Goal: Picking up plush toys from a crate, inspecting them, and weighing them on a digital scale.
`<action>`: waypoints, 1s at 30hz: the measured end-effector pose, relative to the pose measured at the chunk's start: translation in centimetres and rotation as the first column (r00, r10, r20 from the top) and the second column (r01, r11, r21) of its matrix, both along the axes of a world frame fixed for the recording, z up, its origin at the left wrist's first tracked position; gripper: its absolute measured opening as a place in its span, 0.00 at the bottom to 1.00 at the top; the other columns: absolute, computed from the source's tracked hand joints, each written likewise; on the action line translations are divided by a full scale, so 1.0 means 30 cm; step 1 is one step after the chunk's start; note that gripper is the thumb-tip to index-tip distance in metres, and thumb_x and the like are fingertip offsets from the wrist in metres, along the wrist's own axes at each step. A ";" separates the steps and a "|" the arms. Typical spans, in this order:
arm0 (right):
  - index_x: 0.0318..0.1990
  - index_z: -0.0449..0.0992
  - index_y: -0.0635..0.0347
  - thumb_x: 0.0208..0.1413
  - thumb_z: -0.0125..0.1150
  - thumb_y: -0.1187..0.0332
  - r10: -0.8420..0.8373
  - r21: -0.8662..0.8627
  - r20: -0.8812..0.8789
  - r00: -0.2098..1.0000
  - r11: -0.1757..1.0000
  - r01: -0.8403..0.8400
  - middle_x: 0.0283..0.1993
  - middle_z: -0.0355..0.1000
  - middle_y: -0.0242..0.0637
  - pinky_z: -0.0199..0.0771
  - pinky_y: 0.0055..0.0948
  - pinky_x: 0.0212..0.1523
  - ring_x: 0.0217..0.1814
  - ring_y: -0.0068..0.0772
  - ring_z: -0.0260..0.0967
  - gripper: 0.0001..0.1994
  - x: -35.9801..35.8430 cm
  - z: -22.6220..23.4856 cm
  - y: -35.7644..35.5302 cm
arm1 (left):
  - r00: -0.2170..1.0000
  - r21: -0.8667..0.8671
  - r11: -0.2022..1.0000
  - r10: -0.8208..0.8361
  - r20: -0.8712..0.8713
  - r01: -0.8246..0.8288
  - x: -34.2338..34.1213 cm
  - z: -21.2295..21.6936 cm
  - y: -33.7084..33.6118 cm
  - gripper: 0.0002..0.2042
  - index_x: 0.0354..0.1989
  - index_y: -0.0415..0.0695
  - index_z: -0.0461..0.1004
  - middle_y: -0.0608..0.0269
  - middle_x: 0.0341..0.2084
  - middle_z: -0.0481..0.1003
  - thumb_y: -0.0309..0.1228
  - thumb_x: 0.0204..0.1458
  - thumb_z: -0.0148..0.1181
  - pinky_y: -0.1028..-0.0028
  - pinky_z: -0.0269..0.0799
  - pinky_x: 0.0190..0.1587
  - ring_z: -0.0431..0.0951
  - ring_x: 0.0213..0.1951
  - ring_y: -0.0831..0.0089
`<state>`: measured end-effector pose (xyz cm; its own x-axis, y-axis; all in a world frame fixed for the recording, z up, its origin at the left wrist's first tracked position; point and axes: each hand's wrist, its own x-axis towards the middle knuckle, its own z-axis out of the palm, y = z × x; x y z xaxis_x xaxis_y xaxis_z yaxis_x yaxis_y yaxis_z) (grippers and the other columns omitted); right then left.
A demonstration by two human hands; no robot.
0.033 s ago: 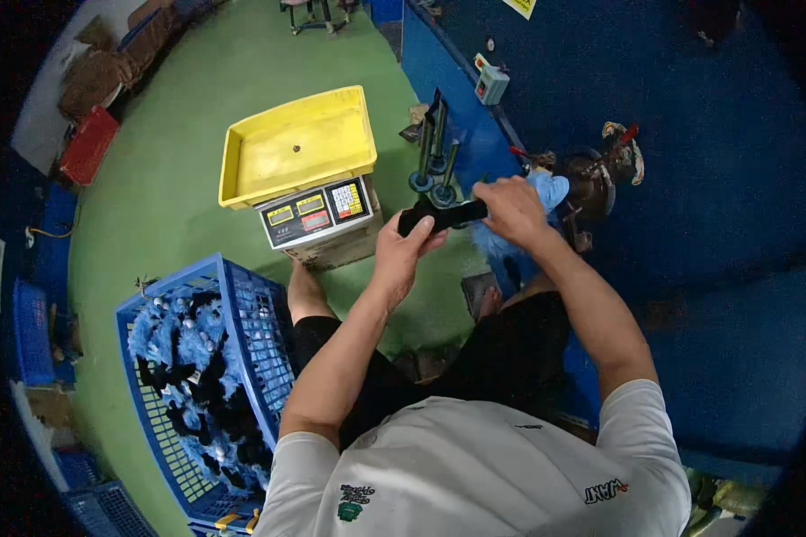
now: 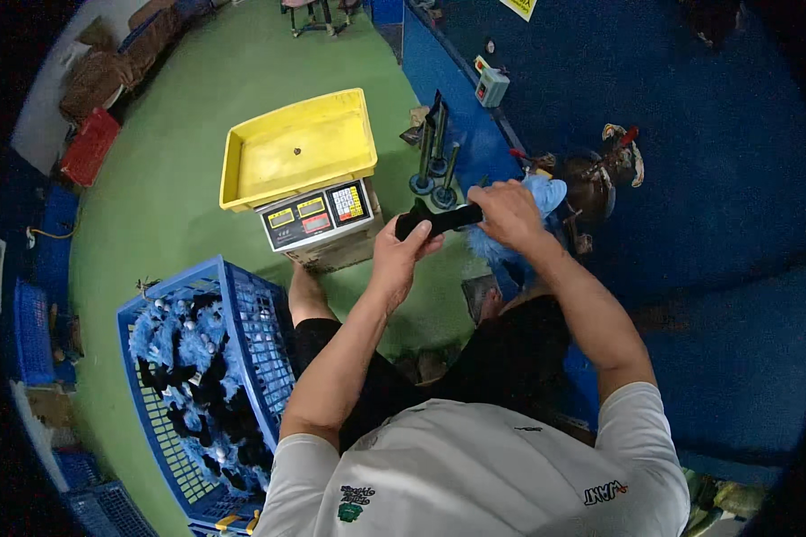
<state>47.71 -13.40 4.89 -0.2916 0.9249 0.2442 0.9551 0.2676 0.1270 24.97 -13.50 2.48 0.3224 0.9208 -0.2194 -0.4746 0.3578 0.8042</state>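
A black fuzzy limb (image 2: 448, 220) of a plush toy is stretched between my two hands in front of my knees. My left hand (image 2: 407, 249) grips its left end, thumb on top. At its other end my right hand (image 2: 510, 215) is closed around the black cloth. Blue fur (image 2: 488, 248) hangs below the right hand, and a light blue part (image 2: 546, 192) shows behind it, beside a dark round metal fitting (image 2: 589, 186) on the blue machine. Whether these blue parts join the black limb is hidden by my right hand.
A yellow tray (image 2: 300, 148) rests on a digital scale (image 2: 316, 217) ahead. To my left stands a blue plastic basket (image 2: 233, 309) of blue and black plush pieces (image 2: 197, 385). Upright rods on round bases (image 2: 424, 184) stand by the machine's blue wall, under a grey switch box (image 2: 492, 88).
The end of the black limb at my left hand sticks up slightly more. Both hands have shifted very little and keep their grip.
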 end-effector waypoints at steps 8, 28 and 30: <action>0.37 0.72 0.52 0.45 0.65 0.69 -0.013 -0.050 -0.070 0.997 0.999 0.010 0.34 0.75 0.34 0.67 0.43 0.43 0.40 0.43 0.72 0.11 -0.070 -0.014 0.007 | 0.978 0.090 0.996 0.001 -0.207 0.018 -0.056 -0.062 0.035 0.13 0.48 0.34 0.69 0.53 0.38 0.75 0.30 0.62 0.60 0.73 0.79 0.40 0.81 0.36 0.66; 0.33 0.71 0.51 0.46 0.63 0.68 0.004 0.145 -0.072 0.997 0.989 0.007 0.30 0.72 0.33 0.64 0.41 0.41 0.35 0.41 0.67 0.08 0.029 -0.046 -0.003 | 0.977 -0.150 0.979 -0.109 0.182 0.137 0.010 -0.057 0.023 0.12 0.48 0.35 0.70 0.55 0.38 0.76 0.30 0.63 0.59 0.75 0.80 0.39 0.80 0.36 0.69; 0.33 0.70 0.51 0.46 0.64 0.67 -0.005 0.163 -0.055 0.998 0.986 0.013 0.30 0.72 0.33 0.65 0.40 0.41 0.34 0.41 0.67 0.08 0.013 -0.042 -0.001 | 0.989 -0.118 0.991 -0.051 0.140 0.068 0.019 -0.061 0.029 0.11 0.46 0.36 0.70 0.56 0.36 0.76 0.31 0.63 0.59 0.76 0.80 0.38 0.80 0.35 0.70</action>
